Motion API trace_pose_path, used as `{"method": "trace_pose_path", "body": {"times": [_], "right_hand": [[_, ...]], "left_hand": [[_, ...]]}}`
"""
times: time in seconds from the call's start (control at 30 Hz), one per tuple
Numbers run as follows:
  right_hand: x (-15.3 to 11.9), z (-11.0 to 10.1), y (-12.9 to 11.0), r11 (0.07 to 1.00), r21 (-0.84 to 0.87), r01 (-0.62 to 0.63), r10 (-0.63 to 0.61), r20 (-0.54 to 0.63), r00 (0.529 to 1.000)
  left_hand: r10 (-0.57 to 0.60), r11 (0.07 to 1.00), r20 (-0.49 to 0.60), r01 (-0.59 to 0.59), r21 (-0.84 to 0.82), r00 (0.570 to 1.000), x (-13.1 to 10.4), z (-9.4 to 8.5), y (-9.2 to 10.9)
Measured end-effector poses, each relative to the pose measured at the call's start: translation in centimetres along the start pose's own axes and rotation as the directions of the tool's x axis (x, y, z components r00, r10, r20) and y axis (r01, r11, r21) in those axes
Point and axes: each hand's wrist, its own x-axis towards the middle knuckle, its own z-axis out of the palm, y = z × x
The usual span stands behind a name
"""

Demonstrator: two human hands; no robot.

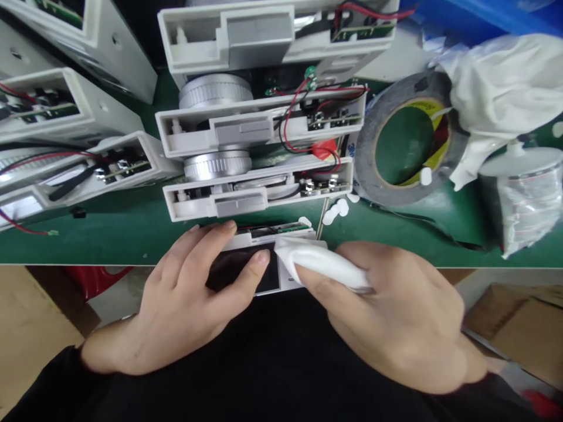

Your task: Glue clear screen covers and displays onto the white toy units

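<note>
At the near edge of the bench lies a white device housing (288,275) with a dark screen (269,272) facing up and a strip of circuit board along its far side. My left hand (193,293) holds it, the thumb pressing on the screen and the fingers over the far edge. A bunched white cloth (328,264) is gripped in my right hand (396,316), its pointed end touching the housing just right of the screen. Whether something is wrapped inside the cloth cannot be seen.
Several open white housings (189,205) with silver dials and red and black wires stand behind. To the right lie a grey tape roll (369,158), a crumpled white cloth (505,88), a plastic-wrapped container (528,199) and small white bits (336,211) on the green bench (109,234).
</note>
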Motion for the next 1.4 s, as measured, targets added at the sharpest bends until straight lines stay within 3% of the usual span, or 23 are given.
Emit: {"method": "trace_pose_path", "body": {"times": [0.13,0.33,0.43,0.57,0.67,0.9,1.13,1.4], "right_hand": [[0.6,-0.7,-0.3,0.991,-0.079,0.109,-0.112,-0.037,0.993],[-1.0,-1.5,0.3,0.979,-0.019,0.201,-0.202,-0.025,0.979],[-1.7,-1.9,0.8,0.965,0.082,0.249,-0.253,0.041,0.967],[-2.0,-2.1,1.4,0.951,0.274,0.144,-0.170,0.077,0.982],[-2.4,-1.6,1.8,0.958,0.273,0.089,-0.108,0.057,0.993],[-2.4,-0.1,1.2,0.989,0.080,0.124,-0.122,-0.027,0.992],[-1.7,-0.5,1.5,0.946,0.205,0.252,-0.260,0.011,0.966],[-4.8,0.4,1.9,0.952,0.229,0.204,-0.198,-0.046,0.979]], "left_hand": [[0.012,1.000,0.004,-0.012,0.016,1.000,0.2,-0.2,0.0],[0.021,0.999,0.000,-0.021,0.026,1.000,0.1,-0.2,0.2],[0.012,1.000,0.000,-0.012,0.022,1.000,0.0,-0.2,0.2],[0.003,1.000,-0.001,-0.003,0.017,1.000,0.0,0.0,0.2],[-0.008,1.000,-0.006,0.009,0.013,1.000,-0.1,0.1,0.1],[-0.006,1.000,-0.004,0.006,0.021,1.000,0.1,-0.1,0.1],[0.018,1.000,-0.016,-0.018,0.007,1.000,0.0,0.1,0.0],[0.081,0.995,0.028,-0.080,-0.054,0.996,0.0,-0.7,-0.5]]}}
